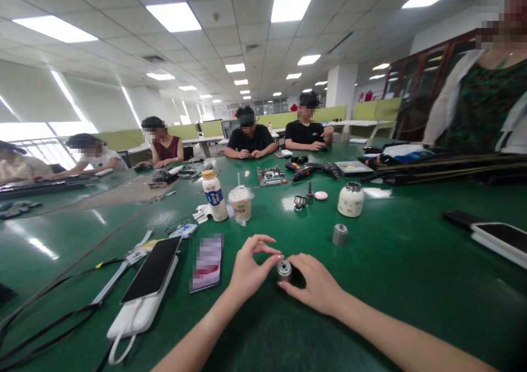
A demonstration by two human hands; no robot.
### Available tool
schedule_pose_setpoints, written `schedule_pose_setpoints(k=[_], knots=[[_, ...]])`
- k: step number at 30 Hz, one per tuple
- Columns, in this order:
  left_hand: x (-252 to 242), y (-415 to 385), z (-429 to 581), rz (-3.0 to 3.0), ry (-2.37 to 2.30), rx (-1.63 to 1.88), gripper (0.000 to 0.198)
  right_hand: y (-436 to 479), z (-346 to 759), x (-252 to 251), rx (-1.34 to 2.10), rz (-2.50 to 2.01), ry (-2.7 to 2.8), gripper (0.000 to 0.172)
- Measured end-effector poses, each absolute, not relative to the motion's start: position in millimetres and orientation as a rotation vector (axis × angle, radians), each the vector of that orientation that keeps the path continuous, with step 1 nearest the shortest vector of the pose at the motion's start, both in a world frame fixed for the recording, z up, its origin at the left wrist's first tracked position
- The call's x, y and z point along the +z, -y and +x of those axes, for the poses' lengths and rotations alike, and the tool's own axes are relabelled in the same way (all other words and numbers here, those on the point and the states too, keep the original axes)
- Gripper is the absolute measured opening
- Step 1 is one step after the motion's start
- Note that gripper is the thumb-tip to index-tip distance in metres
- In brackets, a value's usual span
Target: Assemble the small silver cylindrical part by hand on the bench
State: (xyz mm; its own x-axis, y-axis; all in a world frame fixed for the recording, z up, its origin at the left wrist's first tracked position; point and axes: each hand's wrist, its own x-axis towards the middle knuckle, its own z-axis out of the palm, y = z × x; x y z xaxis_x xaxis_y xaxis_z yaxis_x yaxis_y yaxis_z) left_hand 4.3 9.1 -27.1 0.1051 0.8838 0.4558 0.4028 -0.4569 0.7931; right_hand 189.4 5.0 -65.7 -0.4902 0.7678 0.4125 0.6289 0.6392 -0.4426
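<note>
A small metal cylinder (pixel 284 271) with a round top stands on the green table between my hands. My right hand (pixel 315 283) curves round its right side, thumb at the near edge and fingers at the far edge. On the left, my left hand (pixel 252 263) has its thumb tip at the cylinder's upper left rim, its index finger just above and the other fingers apart. A second metal cylinder (pixel 340 235) stands farther back to the right, touched by neither hand.
Left of my hands lie a phone (pixel 207 263), a power bank with a black phone (pixel 151 270) and cables. Beyond stand a bottle (pixel 214 196), a plastic cup (pixel 240 203) and a white jar (pixel 351 201). Farther off are a circuit board (pixel 272 176), power drills (pixel 315 170) and several people.
</note>
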Motion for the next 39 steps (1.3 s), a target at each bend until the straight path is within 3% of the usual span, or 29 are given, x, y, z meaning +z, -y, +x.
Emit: schedule_pose_setpoints(k=[9,14,23,31,39], knots=[[-22.9,4.4,7.9,2.117,-1.205,1.189,0.028,-7.1,189.8,-69.9,0.292,-1.089,2.257,0.029],[-18.4,9.3,5.8,2.219,-1.160,1.159,0.046,-7.0,190.6,-68.3,0.314,-1.057,2.266,0.029],[-24.4,5.9,9.7,2.244,-1.234,1.174,0.030,-6.3,189.3,-68.0,0.304,-1.070,2.261,0.026],[-33.9,-12.3,-1.4,1.991,-1.371,1.406,0.021,-4.6,189.3,-65.7,0.307,-1.090,2.265,0.027],[-61.3,-31.6,-28.8,2.115,-1.497,1.109,0.028,-5.0,189.1,-65.4,0.289,-1.096,2.258,0.025]])
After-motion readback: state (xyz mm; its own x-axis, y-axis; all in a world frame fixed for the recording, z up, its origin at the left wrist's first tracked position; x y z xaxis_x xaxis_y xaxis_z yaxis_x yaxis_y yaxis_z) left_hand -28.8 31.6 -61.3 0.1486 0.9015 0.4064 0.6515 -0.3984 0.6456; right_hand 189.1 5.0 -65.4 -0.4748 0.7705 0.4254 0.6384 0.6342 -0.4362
